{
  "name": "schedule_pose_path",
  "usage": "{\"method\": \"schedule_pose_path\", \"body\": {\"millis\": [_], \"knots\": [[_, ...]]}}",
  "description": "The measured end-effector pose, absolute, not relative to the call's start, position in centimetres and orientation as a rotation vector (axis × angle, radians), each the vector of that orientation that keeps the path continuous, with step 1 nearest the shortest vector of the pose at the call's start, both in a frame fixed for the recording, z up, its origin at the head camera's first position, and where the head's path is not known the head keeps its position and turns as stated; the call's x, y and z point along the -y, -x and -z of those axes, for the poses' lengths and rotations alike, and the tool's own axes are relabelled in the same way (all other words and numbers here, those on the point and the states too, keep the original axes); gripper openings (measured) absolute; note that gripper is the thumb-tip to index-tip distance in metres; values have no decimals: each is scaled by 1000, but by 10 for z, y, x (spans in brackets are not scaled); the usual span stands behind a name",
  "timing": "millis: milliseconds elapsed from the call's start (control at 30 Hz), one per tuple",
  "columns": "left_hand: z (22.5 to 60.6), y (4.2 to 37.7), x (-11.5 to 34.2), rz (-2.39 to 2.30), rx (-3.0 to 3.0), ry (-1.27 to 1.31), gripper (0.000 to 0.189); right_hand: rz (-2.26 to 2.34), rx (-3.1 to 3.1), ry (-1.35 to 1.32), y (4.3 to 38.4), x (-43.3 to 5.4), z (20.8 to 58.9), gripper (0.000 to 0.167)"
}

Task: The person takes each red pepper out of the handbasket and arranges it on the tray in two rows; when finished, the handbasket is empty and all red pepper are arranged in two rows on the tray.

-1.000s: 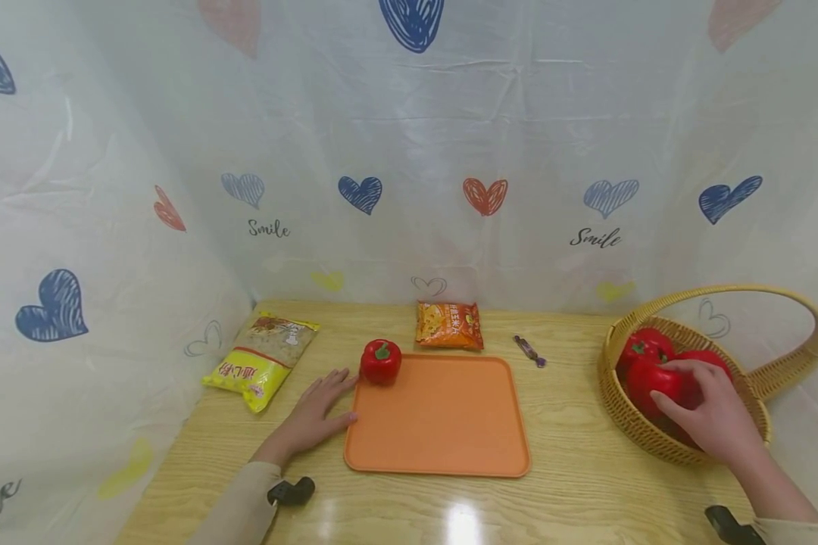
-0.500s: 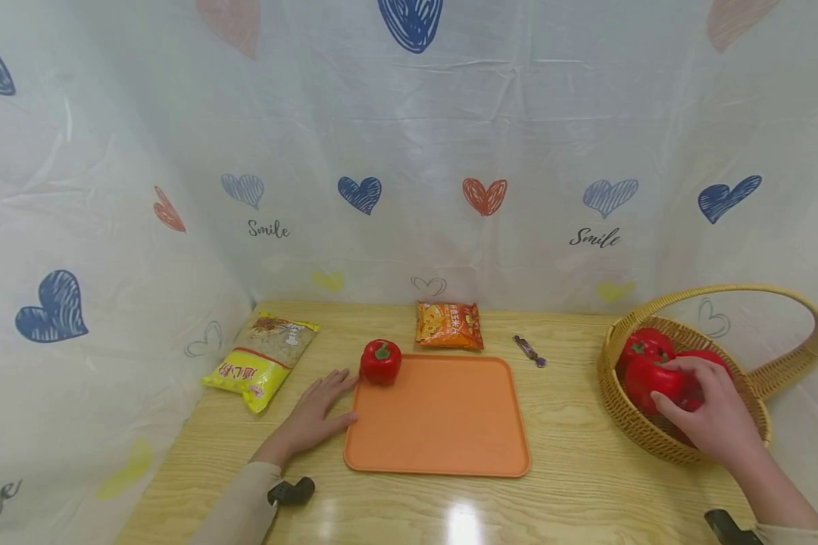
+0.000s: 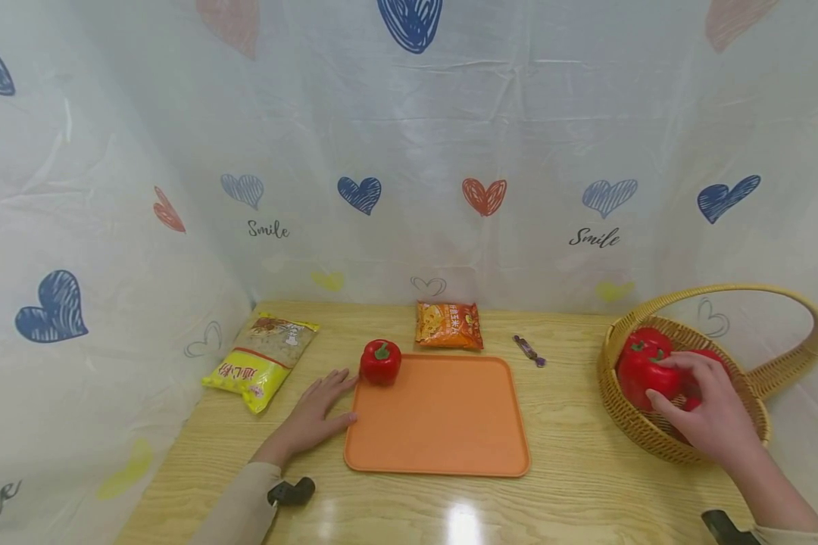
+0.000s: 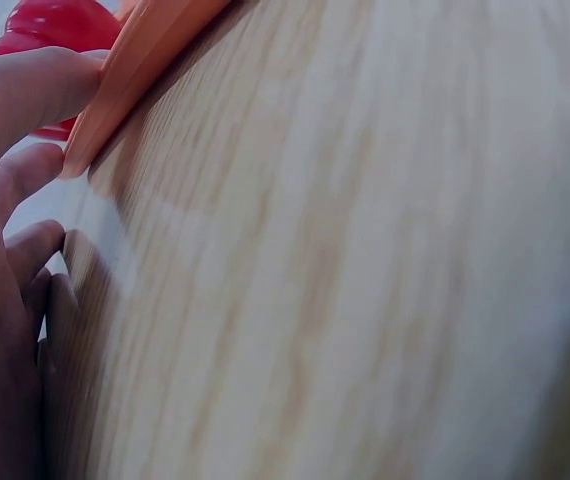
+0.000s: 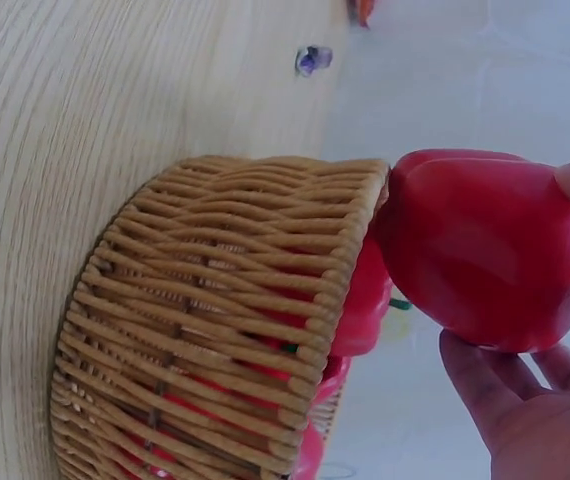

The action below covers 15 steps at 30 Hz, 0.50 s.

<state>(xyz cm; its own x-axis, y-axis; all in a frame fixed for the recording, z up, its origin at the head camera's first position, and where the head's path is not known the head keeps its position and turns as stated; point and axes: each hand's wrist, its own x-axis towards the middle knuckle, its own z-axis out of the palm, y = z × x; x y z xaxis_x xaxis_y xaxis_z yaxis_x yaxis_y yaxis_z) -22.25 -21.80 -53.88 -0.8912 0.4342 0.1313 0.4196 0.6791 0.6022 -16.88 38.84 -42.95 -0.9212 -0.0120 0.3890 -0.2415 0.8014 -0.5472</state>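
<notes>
My right hand [image 3: 712, 412] grips a red bell pepper [image 5: 485, 250] between thumb and fingers, at the mouth of the wicker basket [image 3: 620, 415]. In the right wrist view this pepper sits at the rim, and more red peppers [image 5: 365, 305] lie inside. My left hand [image 3: 313, 418] rests on the table with fingers spread. Its fingertips and thumb touch the left edge of the orange tray [image 3: 443, 428]. On the tray's far left corner stands another red bell pepper [image 3: 380, 365], upright with its green stem on top.
A yellow food bag [image 3: 262, 359] lies left of my left hand. Behind the tray is an orange snack packet [image 3: 448, 325], and a purple-wrapped candy [image 3: 530, 351] lies right of it. The basket handle [image 3: 791, 303] arches to the right. A heart-print curtain [image 3: 409, 151] closes off the back.
My right hand has lifted the gripped pepper slightly and tipped it, so its stem shows more. My left hand, the tray and the packets have stayed put.
</notes>
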Motion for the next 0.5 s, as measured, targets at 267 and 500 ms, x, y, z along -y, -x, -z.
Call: {"method": "schedule_pose_path", "body": {"millis": [267,500], "knots": [[539,223,219,-1017,-2857,-726,72,-942,2573,-251,169,-378,429,50],[540,223,219,-1007,-2861,-727,71,-935,2562,-288,170,-369,429,47]]}}
